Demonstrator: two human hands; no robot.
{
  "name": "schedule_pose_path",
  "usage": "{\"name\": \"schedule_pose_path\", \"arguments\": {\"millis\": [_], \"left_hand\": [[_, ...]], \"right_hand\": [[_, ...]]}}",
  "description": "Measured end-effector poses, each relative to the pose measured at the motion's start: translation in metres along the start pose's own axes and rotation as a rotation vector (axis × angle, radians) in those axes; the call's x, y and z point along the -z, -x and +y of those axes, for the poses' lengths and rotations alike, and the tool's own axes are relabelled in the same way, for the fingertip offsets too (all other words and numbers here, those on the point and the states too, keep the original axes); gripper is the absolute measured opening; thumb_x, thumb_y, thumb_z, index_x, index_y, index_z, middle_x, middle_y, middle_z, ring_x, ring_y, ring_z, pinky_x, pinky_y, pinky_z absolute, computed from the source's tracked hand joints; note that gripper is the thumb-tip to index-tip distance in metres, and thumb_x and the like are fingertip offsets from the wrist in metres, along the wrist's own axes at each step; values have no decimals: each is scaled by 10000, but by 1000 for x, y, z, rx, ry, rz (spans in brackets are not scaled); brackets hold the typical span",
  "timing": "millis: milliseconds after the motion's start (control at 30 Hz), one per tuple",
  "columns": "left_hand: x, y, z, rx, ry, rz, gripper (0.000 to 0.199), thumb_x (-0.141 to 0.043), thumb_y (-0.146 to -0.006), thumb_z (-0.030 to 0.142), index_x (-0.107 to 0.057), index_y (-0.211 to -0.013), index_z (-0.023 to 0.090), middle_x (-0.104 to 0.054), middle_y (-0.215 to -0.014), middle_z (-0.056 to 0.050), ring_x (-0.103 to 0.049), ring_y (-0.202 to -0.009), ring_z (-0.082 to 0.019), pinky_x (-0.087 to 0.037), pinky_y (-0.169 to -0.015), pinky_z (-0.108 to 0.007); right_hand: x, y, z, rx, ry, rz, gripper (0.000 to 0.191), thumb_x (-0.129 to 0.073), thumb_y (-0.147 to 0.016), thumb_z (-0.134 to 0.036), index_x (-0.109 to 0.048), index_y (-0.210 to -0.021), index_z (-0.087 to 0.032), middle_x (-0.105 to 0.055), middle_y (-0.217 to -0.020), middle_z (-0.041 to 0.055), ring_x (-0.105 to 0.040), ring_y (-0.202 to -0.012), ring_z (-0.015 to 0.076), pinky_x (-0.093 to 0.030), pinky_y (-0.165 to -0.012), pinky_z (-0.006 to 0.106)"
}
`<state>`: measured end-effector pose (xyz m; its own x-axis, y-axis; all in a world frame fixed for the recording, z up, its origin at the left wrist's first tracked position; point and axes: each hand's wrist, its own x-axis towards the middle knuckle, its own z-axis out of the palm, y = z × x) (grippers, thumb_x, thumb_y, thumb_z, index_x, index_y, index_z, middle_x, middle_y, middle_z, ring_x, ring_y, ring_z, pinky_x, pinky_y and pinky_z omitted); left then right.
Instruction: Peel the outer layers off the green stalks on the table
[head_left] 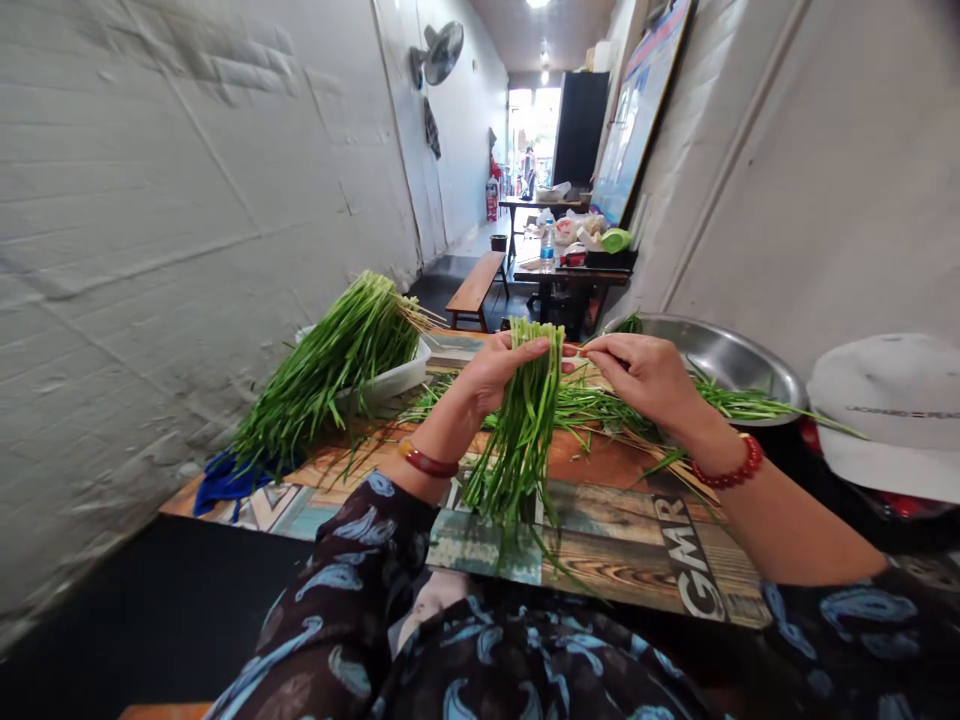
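My left hand [504, 368] is wrapped round a bunch of green chives [525, 420] near its pale cut ends, which point up and away. The long leaves hang down over the table's front part. Just right of the bunch, my right hand [637, 375] is closed in a pinch at the fingertips. A thin, light-brown strand seems to run from those fingertips toward the bunch, too fine to identify. Loose chives [592, 408] lie on the table [600, 540] behind and below both hands.
At the left, a big heap of chives [337, 350] overflows a white tray [401, 375], near a blue cloth [229, 480]. A steel basin [742, 350] and a white cap [885, 400] are at the right. Beyond stand a wooden bench [478, 283] and another table with a bottle [547, 243].
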<state>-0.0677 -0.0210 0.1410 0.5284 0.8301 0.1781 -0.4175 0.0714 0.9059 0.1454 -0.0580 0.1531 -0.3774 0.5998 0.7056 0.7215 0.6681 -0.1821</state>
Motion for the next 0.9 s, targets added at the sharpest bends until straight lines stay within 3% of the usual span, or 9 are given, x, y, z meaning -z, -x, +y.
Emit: {"name": "schedule_pose_path", "arguments": {"millis": [267,367,500,600,700,900], "left_hand": [[3,7,1,21,41,7,303,-810,-744,275,-753,-955,66,-762,-1053,-186,-761,-833,-233,-596,-615,-246],[2,8,-3,46,51,28,277,-798,-758,262,-753,-952,68,-770,-1019,-173,-758,-801,-221,-603,-651,-273],[10,9,-8,68,38,-44,373,-811,-757,374,-755,-972,74,-773,-976,-166,-750,-820,-225,-592,-733,-310],[23,9,-8,-29,49,-11,379,-802,-752,465,-756,-866,107,-764,-797,-79,-713,-696,-142,-556,-682,-241],[31,9,-5,-102,51,27,322,-837,-719,426,-717,-716,127,-700,-646,3,-632,-567,-72,-494,-580,-181],[29,8,-9,-79,31,35,313,-868,-676,385,-697,-699,125,-694,-652,10,-612,-574,-74,-464,-582,-195]], "right_hand": [[-5,1,-12,83,84,-19,282,-467,-983,-249,-732,-927,-174,-769,-916,91,-718,-811,230,-509,-725,337],[-9,2,-8,39,25,-45,263,-492,-969,-262,-735,-902,-188,-770,-901,74,-709,-789,216,-493,-717,323],[-8,2,-3,-59,-92,-144,245,-520,-947,-279,-743,-895,-192,-755,-817,38,-664,-699,182,-441,-649,293],[-4,-1,-2,-109,-112,-163,253,-525,-939,-292,-744,-866,-188,-743,-788,30,-638,-690,170,-422,-648,287],[0,-6,-3,-133,-109,-176,249,-536,-929,-300,-745,-858,-185,-739,-769,27,-624,-666,160,-418,-637,282],[-3,-8,-1,-108,-92,-147,229,-543,-923,-290,-740,-846,-201,-750,-797,26,-650,-705,169,-440,-669,291]]}}
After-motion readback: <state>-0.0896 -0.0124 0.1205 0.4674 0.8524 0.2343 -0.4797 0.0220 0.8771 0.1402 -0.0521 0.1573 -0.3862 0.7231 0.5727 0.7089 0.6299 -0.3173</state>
